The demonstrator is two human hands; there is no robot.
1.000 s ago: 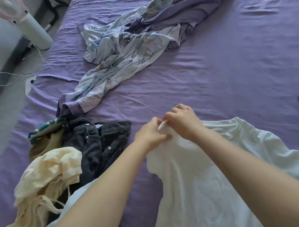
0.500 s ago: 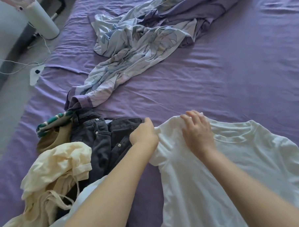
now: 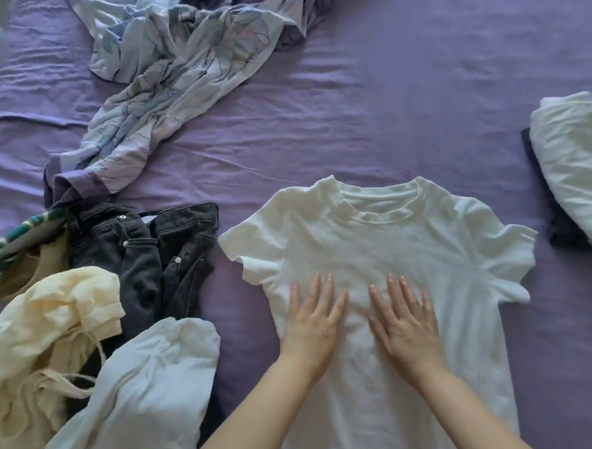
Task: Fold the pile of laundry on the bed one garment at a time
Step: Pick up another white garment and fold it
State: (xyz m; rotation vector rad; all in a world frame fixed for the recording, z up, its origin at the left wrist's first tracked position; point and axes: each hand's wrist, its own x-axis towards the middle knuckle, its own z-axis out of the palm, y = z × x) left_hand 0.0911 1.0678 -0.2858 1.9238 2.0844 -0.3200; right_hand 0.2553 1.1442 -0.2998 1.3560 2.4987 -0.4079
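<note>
No readable text, label, brand, number or sign shows anywhere: the white T-shirt (image 3: 374,255) is plain, and the dark jeans (image 3: 160,250) show only blank metal buttons.

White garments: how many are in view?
3: the white T-shirt flat under both hands, a crumpled white garment lower left, a folded white garment at the right edge. Others may be buried.

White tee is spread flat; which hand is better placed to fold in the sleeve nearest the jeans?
Probably left: the left hand lies flat on the white tee on the side toward the jeans.
</note>
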